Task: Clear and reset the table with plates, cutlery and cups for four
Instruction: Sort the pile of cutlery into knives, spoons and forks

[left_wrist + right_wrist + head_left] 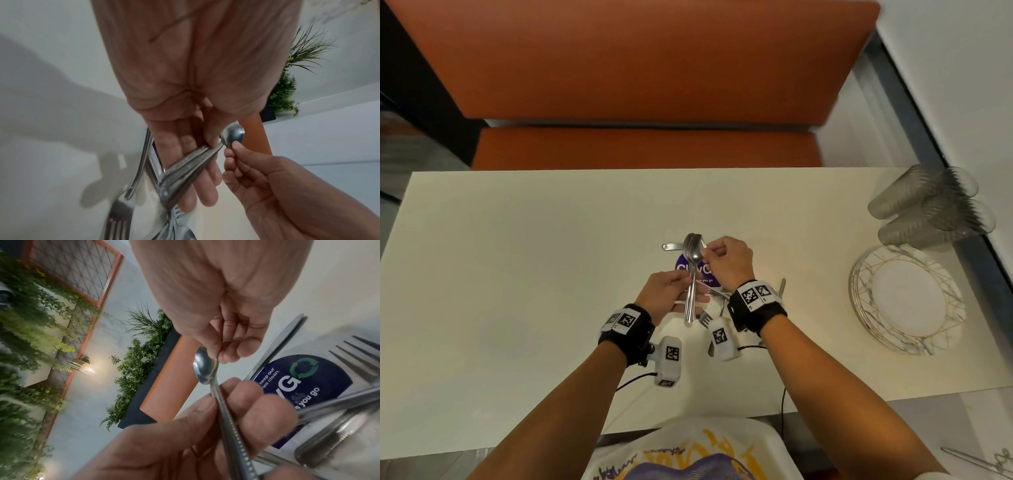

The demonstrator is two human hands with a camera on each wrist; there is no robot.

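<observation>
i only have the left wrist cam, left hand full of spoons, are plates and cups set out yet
Observer: No. In the head view the plates are in one stack near the right end of the table.
Operator: and the cups
Observer: The cups are bunched together just beyond that stack, with none at a place setting.
Operator: whats the blue thing under the cutlery
Observer: The right wrist view shows a purple sticker on the tabletop with a green recycling symbol. A serrated knife lies next to it.
</observation>
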